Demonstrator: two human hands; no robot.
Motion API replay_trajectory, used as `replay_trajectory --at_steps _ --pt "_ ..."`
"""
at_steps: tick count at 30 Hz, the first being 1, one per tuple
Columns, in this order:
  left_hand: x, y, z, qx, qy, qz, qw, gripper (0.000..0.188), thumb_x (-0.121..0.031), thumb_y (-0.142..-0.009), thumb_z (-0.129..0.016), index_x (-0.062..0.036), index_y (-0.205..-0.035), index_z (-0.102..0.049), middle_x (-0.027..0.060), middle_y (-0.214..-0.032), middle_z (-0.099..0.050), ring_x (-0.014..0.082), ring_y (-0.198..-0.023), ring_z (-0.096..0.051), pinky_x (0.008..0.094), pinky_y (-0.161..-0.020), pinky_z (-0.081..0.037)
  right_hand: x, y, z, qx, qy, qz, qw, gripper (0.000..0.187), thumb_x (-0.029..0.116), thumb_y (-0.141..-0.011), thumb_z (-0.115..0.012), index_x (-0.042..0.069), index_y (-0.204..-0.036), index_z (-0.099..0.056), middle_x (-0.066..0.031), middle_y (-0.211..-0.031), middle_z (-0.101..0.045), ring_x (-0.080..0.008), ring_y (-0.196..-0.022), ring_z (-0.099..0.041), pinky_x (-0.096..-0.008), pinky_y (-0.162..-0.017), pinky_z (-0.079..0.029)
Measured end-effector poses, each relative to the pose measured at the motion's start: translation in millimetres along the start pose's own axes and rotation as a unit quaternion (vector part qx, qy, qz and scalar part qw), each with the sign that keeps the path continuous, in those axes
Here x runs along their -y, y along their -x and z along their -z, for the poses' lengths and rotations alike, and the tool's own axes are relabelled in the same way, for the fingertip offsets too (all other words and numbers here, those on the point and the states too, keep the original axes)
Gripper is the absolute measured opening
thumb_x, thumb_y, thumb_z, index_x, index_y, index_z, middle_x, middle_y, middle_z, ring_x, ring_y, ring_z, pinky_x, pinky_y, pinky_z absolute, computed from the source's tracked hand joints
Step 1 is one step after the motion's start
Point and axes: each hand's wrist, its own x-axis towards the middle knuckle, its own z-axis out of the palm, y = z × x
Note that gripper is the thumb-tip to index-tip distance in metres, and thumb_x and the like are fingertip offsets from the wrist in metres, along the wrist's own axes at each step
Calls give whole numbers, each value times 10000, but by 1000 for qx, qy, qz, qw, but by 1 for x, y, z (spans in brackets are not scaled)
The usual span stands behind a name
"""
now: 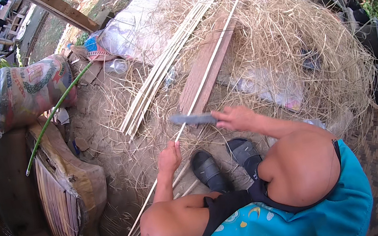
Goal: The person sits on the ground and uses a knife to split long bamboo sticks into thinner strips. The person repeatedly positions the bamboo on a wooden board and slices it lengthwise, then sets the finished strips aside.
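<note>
Remotely, I had the left hand clenched round the pale strip, which ran lengthwise forward-right from its grip over the plank; the right hand gripped a knife across it

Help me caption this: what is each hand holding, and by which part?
The right hand holds a knife by its right end; the left hand grips a thin pale strip partway along.
</note>
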Motion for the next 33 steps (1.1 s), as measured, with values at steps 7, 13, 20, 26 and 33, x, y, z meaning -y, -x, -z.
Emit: replay_trajectory --at_steps 7,13,20,26,33 --pt "18 43 9 83 96 62 990 526 -403 -1089 -379 21 -913 -635 305 -775 -638 522 -821 -631 576 -747 -475 -134 7 98 -173 -65 -353 917 388 397 -1065 -460 78 -1248 -581 -180 -809 -700 -357 -789 -715 -502 -742 -581" --pt "-3 -10 22 135 170 58 974 560 -393 -1090 -401 57 -831 -610 304 -754 -610 500 -735 -593 523 -690 -462 -42 2 41 -141 -59 -139 978 428 455 -1029 -521 166 -1344 -537 -216 -902 -676 -437 -799 -689 -522 -752 -574" --pt "-6 19 1 93 147 77 982 531 -378 -1087 -411 58 -898 -649 330 -846 -624 525 -795 -601 537 -707 -459 -33 14 28 -89 -40 -57 994 419 456 -1029 -518 152 -1310 -582 -204 -880 -673 -416 -812 -692 -516 -744 -571" --pt "31 108 49 200 109 227 947 554 -426 -1062 -424 56 -957 -674 336 -888 -644 504 -883 -646 532 -756 -478 -179 19 129 -174 37 -315 932 397 422 -1049 -492 121 -1298 -564 -187 -884 -686 -391 -837 -695 -523 -742 -560" --pt "41 80 1 94 120 130 980 491 -425 -1047 -446 16 -960 -645 313 -837 -675 497 -878 -667 548 -763 -512 -84 10 24 -191 -72 -221 954 406 395 -1040 -505 93 -1309 -551 -237 -882 -690 -445 -838 -693 -544 -775 -556"
